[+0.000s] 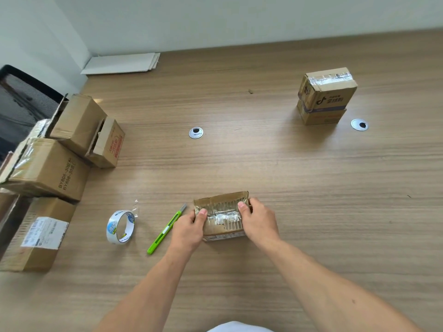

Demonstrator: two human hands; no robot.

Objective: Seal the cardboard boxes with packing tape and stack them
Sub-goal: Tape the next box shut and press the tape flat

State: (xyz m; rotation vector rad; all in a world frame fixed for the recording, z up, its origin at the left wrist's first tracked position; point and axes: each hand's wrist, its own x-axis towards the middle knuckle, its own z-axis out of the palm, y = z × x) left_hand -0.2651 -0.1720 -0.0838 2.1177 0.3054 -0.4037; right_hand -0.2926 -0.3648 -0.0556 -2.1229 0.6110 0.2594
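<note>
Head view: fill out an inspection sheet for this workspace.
Surface: wooden table, two cable grommets set in it.
Job's things: small box, taped on top, in front; tape roll and green utility knife to its left; two-box stack far right; box pile at left, some open.
Clutter: small scrap far centre; flat white sheets far left corner.
Hands: left hand and right hand grip the small box's ends.
Cables: nothing seen.
Surroundings: mesh chair at left; pale wall.

Tape roll left of cutter; box right.
</note>
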